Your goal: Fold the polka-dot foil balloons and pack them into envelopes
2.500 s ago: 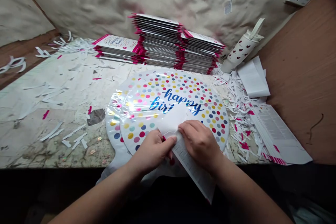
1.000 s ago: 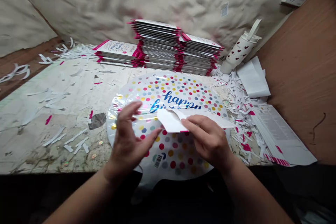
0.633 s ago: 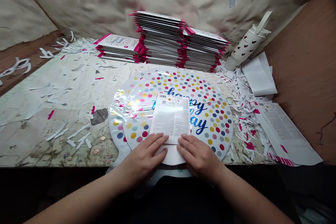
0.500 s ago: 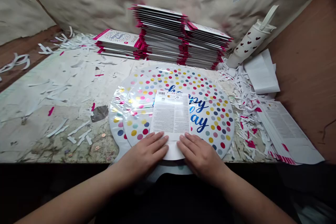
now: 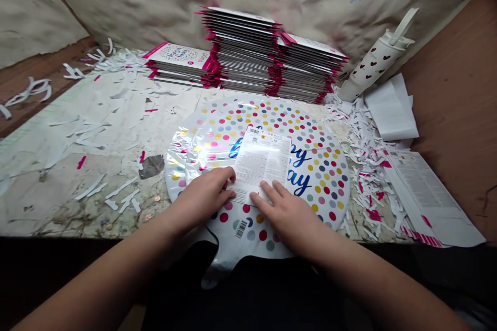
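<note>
A flat round foil balloon with coloured dots and blue "happy birthday" lettering lies at the table's near edge, its neck hanging over the edge. A white printed card with a barcode rests on its middle. My left hand lies with fingers stretched on the balloon, its fingertips at the card's lower left corner. My right hand lies flat, fingers spread, with its fingertips on the card's bottom edge. Neither hand grips anything.
Stacks of pink-edged packaged cards stand at the back. A white bottle with red hearts leans at the back right. Paper strips litter the table, and printed sheets lie to the right.
The hands unfolded the card and laid it flat on the balloon. Since half a second ago the card has slid farther up the balloon and both hands moved with it.
</note>
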Demonstrator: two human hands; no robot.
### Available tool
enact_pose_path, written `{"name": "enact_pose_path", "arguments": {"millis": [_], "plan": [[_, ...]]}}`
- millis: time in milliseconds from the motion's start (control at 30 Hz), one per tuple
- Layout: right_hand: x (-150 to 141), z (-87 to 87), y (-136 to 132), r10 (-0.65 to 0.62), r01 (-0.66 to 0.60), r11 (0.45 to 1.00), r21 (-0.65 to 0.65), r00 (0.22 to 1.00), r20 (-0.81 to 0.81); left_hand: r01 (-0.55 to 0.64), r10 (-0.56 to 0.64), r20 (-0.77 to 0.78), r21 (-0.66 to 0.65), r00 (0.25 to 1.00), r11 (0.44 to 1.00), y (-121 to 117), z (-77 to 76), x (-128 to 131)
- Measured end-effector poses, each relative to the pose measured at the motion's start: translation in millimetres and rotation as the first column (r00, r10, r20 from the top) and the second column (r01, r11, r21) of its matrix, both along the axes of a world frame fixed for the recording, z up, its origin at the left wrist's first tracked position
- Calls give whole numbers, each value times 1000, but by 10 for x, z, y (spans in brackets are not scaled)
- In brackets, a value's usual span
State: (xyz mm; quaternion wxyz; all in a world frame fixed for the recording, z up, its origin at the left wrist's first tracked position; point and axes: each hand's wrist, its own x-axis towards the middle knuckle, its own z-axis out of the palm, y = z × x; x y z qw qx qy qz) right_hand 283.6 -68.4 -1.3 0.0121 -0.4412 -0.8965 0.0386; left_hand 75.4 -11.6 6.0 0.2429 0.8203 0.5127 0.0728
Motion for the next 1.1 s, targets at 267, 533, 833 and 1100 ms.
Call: {"name": "enact_pose_path", "arguments": {"millis": [267, 533, 833, 1100], "plan": [[-104, 169, 25, 51, -6, 899, 438, 995, -91, 31, 421, 469, -696, 777, 717, -399, 116, 56], [-108, 39, -71, 199, 6, 816, 578, 936, -291, 187, 901, 423, -897, 95, 401, -343, 26, 348], [17, 99, 27, 37, 88, 987, 133, 686, -727, 53, 759, 585, -800, 284, 597, -402, 40, 299], [180, 274, -77, -2, -31, 999, -31, 676, -737, -35, 704, 658, -724, 266, 689, -350, 19, 348]]}}
